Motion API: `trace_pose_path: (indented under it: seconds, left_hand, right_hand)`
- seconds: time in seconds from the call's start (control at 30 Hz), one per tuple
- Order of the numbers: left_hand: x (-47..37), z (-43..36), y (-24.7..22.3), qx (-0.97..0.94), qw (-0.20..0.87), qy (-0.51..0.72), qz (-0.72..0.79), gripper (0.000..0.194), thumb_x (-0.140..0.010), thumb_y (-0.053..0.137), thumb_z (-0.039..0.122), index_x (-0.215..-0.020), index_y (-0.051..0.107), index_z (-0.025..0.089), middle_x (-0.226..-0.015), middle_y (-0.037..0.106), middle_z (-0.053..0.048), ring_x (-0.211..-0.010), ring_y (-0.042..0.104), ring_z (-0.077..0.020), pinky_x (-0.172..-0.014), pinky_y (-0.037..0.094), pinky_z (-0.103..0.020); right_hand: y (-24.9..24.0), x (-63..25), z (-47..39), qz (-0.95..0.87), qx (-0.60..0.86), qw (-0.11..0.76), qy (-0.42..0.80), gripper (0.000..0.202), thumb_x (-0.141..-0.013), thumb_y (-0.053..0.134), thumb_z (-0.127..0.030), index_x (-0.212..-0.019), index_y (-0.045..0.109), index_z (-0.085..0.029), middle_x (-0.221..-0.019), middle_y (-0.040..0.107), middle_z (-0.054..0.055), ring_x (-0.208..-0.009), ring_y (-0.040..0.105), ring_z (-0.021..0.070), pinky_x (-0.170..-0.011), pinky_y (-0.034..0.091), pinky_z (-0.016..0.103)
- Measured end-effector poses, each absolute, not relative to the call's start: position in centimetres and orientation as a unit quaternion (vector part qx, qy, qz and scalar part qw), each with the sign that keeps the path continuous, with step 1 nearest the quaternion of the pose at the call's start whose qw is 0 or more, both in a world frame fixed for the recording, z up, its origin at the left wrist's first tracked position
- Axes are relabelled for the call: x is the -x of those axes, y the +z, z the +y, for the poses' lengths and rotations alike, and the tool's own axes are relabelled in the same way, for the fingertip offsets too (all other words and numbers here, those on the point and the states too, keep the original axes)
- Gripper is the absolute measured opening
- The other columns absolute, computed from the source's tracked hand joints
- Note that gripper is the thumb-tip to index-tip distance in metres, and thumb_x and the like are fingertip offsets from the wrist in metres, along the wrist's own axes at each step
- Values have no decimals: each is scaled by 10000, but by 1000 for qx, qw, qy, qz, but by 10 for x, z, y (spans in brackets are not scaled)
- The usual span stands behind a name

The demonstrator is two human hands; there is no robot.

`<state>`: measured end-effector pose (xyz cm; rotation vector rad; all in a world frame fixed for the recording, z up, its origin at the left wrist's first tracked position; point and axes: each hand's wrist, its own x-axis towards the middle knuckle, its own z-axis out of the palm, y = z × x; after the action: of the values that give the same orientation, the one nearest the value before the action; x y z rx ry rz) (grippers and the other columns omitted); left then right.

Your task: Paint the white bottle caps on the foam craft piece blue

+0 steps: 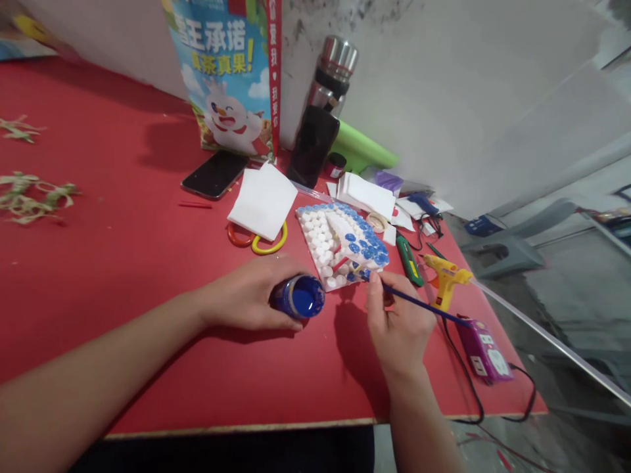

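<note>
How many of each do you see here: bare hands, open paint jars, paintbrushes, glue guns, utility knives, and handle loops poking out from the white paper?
Bare hands, left hand and right hand: 2
Open jar of blue paint: 1
Paintbrush: 1
Yellow glue gun: 1
Green utility knife: 1
Handle loops, red loop and yellow loop: 2
Total: 8

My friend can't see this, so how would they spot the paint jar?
On the big red tabletop, find the left hand. It curls around a small round blue jar. Its open top shows glossy blue paint, unlike the white-and-blue bumpy panel beside it.
</note>
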<state>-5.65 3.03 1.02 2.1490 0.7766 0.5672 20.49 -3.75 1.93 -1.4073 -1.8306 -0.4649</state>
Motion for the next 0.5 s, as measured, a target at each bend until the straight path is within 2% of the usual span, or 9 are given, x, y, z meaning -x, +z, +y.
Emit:
trace_pose_path:
  seconds: [0.23,0.5]
  left_hand:
    - [56,30,11,-842,387,218,307,521,-761,957,378,-1201,732,213,-1088,761,-55,-930,687,-252,-860,526,-343]
    - [57,30,10,-844,384,218,305,519,-768,953,376,-1209,730,214,-1098,764,-54,-960,693,-259,-878,530,-351]
  right_hand:
    - [14,-205,-36,-716,553,372,-209,163,-1110,586,-223,-999,697,-179,-812,785,46,-646,716,147,-637,532,256]
    - [21,-201,-38,-712,554,383,-198,209,-1112,578,-229,-943,689,-174,-741,739,18,-580,665,125,-592,495,249]
